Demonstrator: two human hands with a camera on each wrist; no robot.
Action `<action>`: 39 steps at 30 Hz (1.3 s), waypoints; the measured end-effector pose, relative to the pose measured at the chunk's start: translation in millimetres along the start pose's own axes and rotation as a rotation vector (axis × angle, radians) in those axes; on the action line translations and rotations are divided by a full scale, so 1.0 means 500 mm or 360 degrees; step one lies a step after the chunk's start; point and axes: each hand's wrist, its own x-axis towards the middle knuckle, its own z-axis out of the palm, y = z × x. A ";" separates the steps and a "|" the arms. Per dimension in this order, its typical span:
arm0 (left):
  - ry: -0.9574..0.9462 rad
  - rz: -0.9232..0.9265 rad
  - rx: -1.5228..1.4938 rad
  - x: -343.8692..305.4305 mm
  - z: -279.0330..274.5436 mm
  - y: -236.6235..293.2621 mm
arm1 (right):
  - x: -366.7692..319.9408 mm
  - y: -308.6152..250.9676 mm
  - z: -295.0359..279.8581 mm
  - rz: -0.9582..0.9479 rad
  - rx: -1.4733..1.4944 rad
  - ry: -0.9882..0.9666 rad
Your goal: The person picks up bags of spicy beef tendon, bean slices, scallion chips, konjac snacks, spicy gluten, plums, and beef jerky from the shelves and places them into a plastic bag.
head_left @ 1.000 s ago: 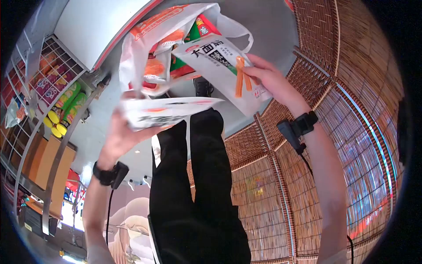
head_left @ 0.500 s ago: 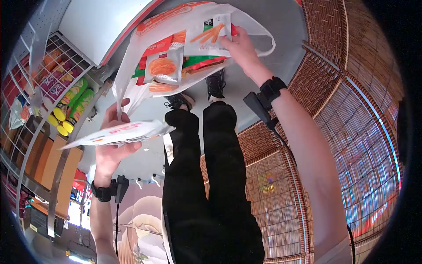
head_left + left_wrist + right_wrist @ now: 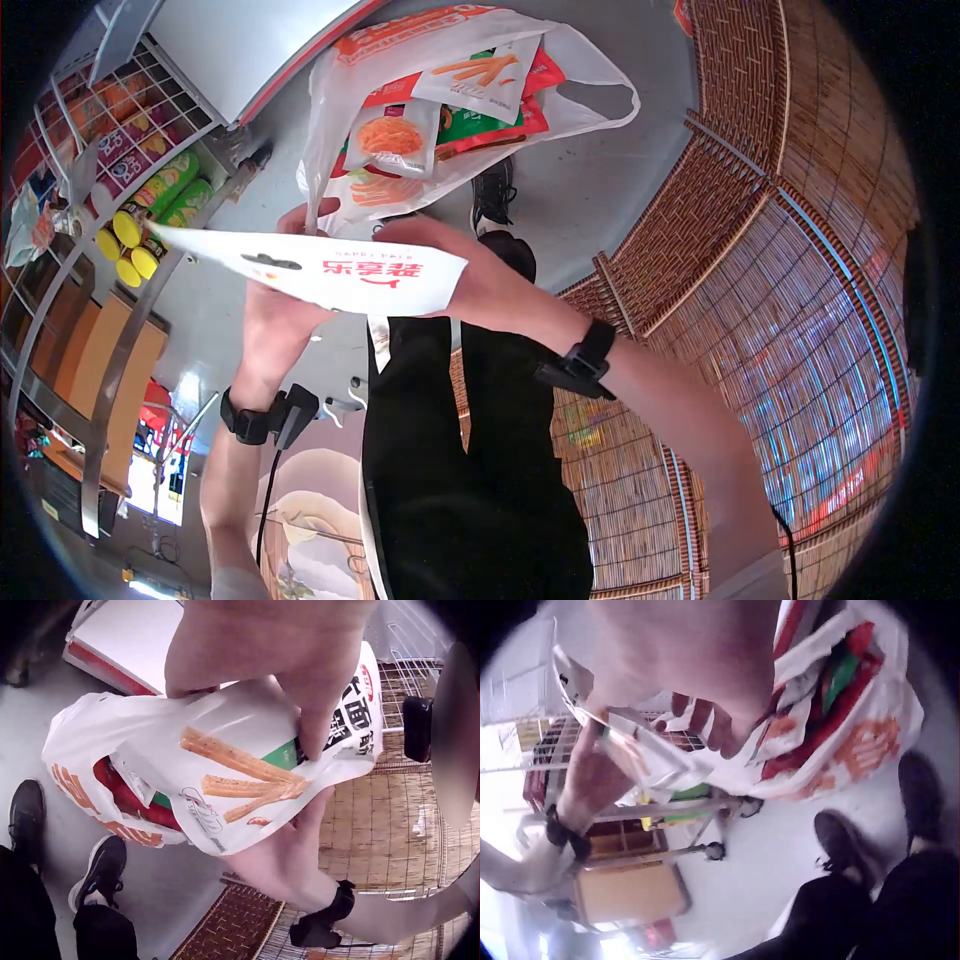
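My left hand [image 3: 283, 328] grips a white snack packet [image 3: 370, 275] that has strips of food printed on it [image 3: 232, 776]. The thumb presses on its printed face in the left wrist view. A gathered handle of the white plastic bag [image 3: 322, 125] runs up to the left fingers. Partly hidden behind the packet, my right hand [image 3: 485, 283] reaches across toward the left one. In the right wrist view its fingers [image 3: 697, 724] hang bent beside the bag's plastic; I cannot tell whether they grasp it. Several snack packets [image 3: 393, 138] lie inside the open bag.
A wire rack [image 3: 150, 85] with snack bags and green, yellow-lidded cans [image 3: 170, 190] stands at the left. The white panel [image 3: 245, 45] with a red edge is behind the bag. Woven wicker screens [image 3: 690, 230] close off the right. My shoe [image 3: 493, 190] is just below the bag.
My right hand set a second snack packet into the bag, let go and came back left behind the held packet. The left hand still holds its packet, now beside the right hand.
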 end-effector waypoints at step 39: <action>-0.0023 0.0117 -0.0230 -0.028 -0.016 -0.013 | 0.188 0.152 -0.145 0.0009 -0.0748 0.0706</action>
